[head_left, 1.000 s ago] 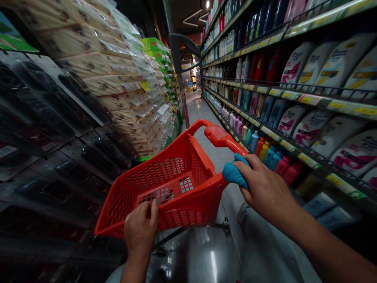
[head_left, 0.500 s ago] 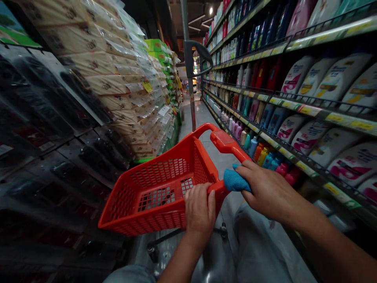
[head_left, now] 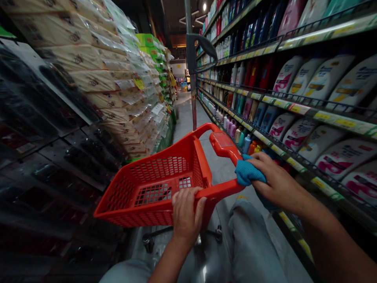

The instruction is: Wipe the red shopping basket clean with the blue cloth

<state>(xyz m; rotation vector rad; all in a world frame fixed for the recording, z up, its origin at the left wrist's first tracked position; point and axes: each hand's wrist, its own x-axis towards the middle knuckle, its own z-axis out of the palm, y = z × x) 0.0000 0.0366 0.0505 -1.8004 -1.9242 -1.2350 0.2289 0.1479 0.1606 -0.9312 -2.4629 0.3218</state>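
Well, the left hand (head_left: 187, 216) is gripping the near rim of a red plastic mesh shopping cart (head_left: 153, 204), while the right hand (head_left: 278, 182) is clamping a crumpled blue cloth (head_left: 249, 171) against the cart's long red handle (head_left: 224, 143). The cart is standing between shelved white plastic bottles (head_left: 318, 153) and stacked plastic-wrapped packs (head_left: 97, 78).

Ahead of the red trolley (head_left: 176, 151), tiled floor (head_left: 184, 122) runs between plastic-wrapped packs (head_left: 100, 74) and bottle shelving (head_left: 294, 108).
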